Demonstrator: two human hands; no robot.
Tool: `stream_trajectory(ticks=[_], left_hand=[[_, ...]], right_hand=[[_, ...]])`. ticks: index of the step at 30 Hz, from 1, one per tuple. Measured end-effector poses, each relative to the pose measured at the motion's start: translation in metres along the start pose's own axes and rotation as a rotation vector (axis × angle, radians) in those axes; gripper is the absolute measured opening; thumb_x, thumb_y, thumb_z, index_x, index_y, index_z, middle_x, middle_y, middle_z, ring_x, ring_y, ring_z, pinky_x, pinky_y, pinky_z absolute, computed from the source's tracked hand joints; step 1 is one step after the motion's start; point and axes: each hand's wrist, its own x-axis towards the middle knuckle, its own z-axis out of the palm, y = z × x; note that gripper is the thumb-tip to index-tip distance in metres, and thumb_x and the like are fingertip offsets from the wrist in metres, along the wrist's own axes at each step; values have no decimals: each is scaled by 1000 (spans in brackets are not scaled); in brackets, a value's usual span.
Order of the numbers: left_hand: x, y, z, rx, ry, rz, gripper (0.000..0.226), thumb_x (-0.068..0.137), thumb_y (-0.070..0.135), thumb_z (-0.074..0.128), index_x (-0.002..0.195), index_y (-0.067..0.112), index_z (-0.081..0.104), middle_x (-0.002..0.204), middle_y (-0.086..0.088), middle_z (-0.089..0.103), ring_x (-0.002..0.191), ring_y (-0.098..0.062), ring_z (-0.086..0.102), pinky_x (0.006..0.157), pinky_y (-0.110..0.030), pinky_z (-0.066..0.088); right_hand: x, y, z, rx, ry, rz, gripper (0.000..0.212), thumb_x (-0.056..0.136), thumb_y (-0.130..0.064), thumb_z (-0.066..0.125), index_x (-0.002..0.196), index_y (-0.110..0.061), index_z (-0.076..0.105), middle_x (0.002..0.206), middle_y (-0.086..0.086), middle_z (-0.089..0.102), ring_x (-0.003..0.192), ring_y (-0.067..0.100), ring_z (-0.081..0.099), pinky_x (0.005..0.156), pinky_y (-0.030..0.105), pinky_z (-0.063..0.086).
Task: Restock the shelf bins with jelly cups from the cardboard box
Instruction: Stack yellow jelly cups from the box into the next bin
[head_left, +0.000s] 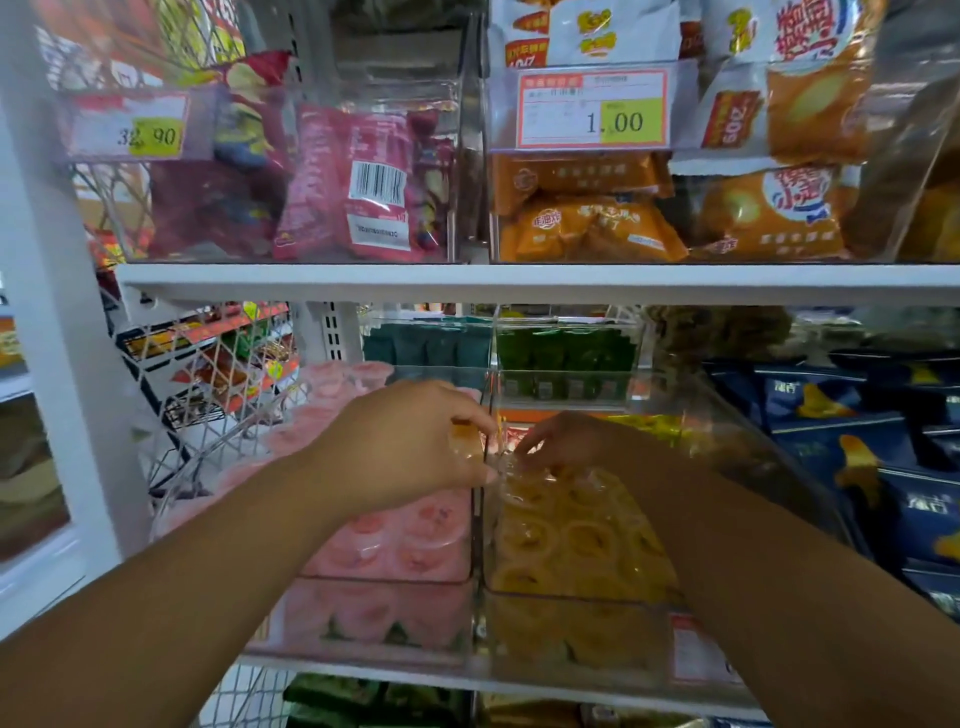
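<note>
Head view: our left hand (410, 441) pinches an orange cup (464, 441) between thumb and curled fingers, above the divider (479, 525) between pink bin (363, 623) and yellow bin (571, 636). Our right hand (566, 436) rests curled fingertips (522, 455) on the yellow bin's cups (582, 535); we cannot tell whether it grips one.

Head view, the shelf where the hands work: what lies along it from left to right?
Wire rack → pink jelly cups → orange jelly cups → blue snack bags.
</note>
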Motion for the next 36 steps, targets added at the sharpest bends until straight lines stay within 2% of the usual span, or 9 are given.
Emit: stream_trajectory(ticks=[4, 8, 12, 17, 19, 22, 26, 31, 36], left_hand=[[-2, 1, -1, 17, -21, -25, 45, 76, 56, 71, 119, 48, 61, 135, 17, 51, 113, -7, 51, 96, -33, 46], [-2, 3, -3, 10, -35, -30, 45, 76, 55, 72, 118, 46, 62, 133, 16, 52, 115, -8, 51, 97, -35, 46], [2, 5, -3, 35, -42, -31, 42, 76, 54, 73, 116, 47, 62, 130, 16, 53, 111, -9, 51, 94, -36, 48], [4, 7, -6, -26, -38, -45, 38, 77, 52, 73, 113, 44, 65, 115, 17, 55, 95, -11, 59, 85, -37, 53], [3, 8, -8, -117, -15, -63, 36, 75, 50, 75, 109, 44, 66, 108, 19, 55, 86, -13, 65, 79, -37, 57], [3, 8, -10, -134, 28, -59, 35, 77, 44, 76, 111, 39, 68, 108, 21, 57, 78, 2, 59, 71, -25, 52], [4, 9, -13, -131, 37, -39, 31, 80, 40, 75, 110, 38, 69, 105, 20, 56, 58, 18, 50, 54, -12, 35], [3, 2, -15, -142, 64, -52, 35, 78, 41, 76, 112, 37, 68, 89, 30, 52, 63, 13, 50, 57, -8, 33], [-2, -3, -20, -225, 88, -69, 29, 77, 36, 77, 104, 42, 69, 89, 27, 54, 75, -9, 64, 69, -29, 56]], right_hand=[[-3, 2, 1, 22, -13, -9, 37, 80, -43, 74, 116, -35, 66, 113, -4, 63, 93, 14, 63, 64, 21, 51], [-10, 3, -8, 155, 62, 23, 20, 92, -22, 62, 107, -10, 64, 91, 6, 60, 78, 17, 58, 70, 30, 54], [-20, 16, -24, 458, 74, 119, 13, 86, 3, 58, 96, -5, 61, 90, 11, 59, 76, 18, 62, 51, 22, 52], [-23, 26, -23, 339, 193, 201, 15, 87, -18, 72, 92, -5, 67, 76, 4, 66, 50, 9, 64, 40, 14, 45], [-18, 26, -22, 346, 230, 256, 25, 80, -29, 78, 91, -7, 71, 71, 3, 68, 51, 12, 63, 46, 20, 48], [-8, 24, -20, 390, 331, 310, 33, 78, -37, 79, 85, -7, 69, 73, 8, 65, 62, 18, 59, 57, 26, 50], [1, 15, -5, 596, 328, 308, 24, 83, -11, 75, 97, 6, 66, 96, 20, 70, 85, 28, 70, 84, 39, 58], [4, 7, 8, 621, 283, 317, 10, 84, -4, 71, 91, 0, 64, 89, 13, 68, 68, 15, 64, 71, 26, 57], [6, 4, 13, 650, 212, 295, 23, 78, 3, 74, 99, 8, 66, 99, 22, 71, 89, 30, 72, 86, 43, 57]])
